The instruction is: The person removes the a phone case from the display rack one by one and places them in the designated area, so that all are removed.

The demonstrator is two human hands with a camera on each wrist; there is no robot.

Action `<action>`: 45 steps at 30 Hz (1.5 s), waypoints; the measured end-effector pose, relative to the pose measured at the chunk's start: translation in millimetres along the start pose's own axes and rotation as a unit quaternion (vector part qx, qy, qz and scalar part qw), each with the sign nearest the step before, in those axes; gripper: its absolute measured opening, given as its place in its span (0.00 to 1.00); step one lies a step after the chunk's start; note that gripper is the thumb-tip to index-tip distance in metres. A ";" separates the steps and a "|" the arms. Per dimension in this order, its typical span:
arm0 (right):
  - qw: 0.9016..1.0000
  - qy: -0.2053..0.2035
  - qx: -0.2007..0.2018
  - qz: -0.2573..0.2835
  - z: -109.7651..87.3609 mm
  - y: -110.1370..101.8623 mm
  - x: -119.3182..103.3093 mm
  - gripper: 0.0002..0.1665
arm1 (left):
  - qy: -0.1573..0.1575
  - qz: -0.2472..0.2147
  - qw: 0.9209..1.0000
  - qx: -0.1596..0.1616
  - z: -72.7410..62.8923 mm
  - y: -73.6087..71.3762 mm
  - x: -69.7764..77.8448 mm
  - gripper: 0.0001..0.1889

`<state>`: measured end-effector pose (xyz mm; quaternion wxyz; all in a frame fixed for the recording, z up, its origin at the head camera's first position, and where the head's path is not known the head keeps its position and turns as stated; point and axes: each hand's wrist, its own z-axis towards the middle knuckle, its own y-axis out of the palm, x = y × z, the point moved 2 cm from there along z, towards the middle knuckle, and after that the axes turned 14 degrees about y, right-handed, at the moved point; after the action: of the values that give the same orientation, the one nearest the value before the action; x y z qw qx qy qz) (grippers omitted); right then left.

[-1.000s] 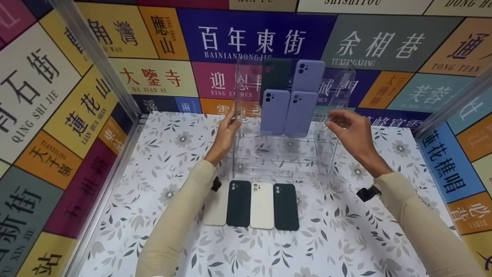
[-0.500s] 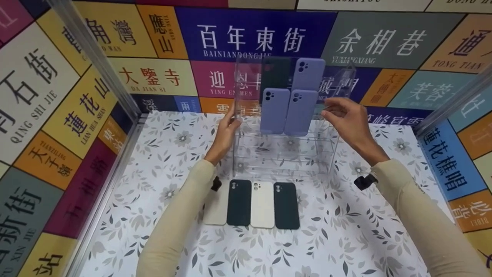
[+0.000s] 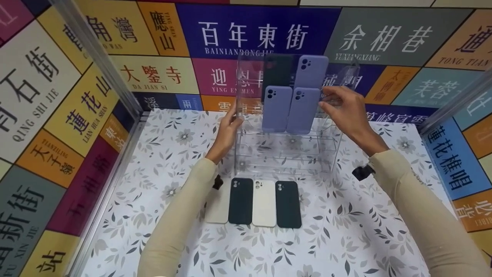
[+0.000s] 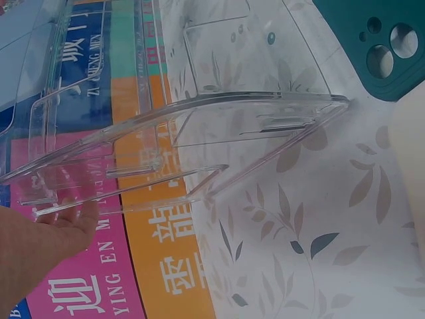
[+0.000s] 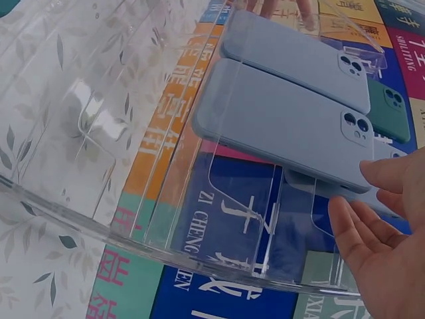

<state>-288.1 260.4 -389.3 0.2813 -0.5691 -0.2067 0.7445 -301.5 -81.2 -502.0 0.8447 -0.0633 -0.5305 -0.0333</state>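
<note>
A clear stepped display stand (image 3: 284,156) stands on the table. My left hand (image 3: 227,132) grips its left side panel; in the left wrist view the fingers (image 4: 83,219) curl around the clear edge. Two lavender phone cases (image 3: 276,109) lean side by side on the stand, a third lavender case (image 3: 313,71) behind at upper right and a dark green case (image 3: 278,71) at upper left. My right hand (image 3: 348,109) is at the right edge of the front right case (image 5: 285,126), thumb and fingers parted, fingertips right by its upper corner.
In front of the stand, phone cases lie in a row on the floral tabletop: a cream case (image 3: 218,207) partly behind my left sleeve, a dark green case (image 3: 240,201), a cream case (image 3: 264,204) and another dark green case (image 3: 288,204). Printed walls enclose the table.
My right hand has moved left and up, from beside the stand's right panel to the edge of the front right lavender case. The left hand keeps its grip; the cases have stayed put.
</note>
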 end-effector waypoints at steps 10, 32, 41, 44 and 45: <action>1.000 -0.009 -0.003 0.018 5.8 7.2 1.7 0.24 | 0.006 -0.011 1.000 -0.003 0.5 0.4 1.4 0.36; 0.996 0.009 0.039 0.074 0.8 6.0 2.5 0.17 | -0.003 -0.014 1.000 0.000 0.3 0.9 -0.2 0.35; 0.994 0.002 0.063 0.090 -3.8 -4.7 -0.7 0.15 | -0.006 -0.017 1.000 -0.004 -0.9 0.1 0.7 0.36; 0.993 0.003 0.067 0.096 -5.9 -6.1 -0.8 0.15 | -0.006 -0.018 1.000 -0.007 -1.8 -0.6 0.1 0.36; 0.993 0.005 0.069 0.096 -6.8 -6.7 -0.7 0.15 | -0.007 -0.017 1.000 -0.007 -2.2 -0.9 -0.1 0.36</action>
<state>-280.2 264.9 -386.4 0.2483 -0.5688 -0.0976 0.7780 -299.7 -82.4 -502.9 0.8400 -0.0607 -0.5368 -0.0513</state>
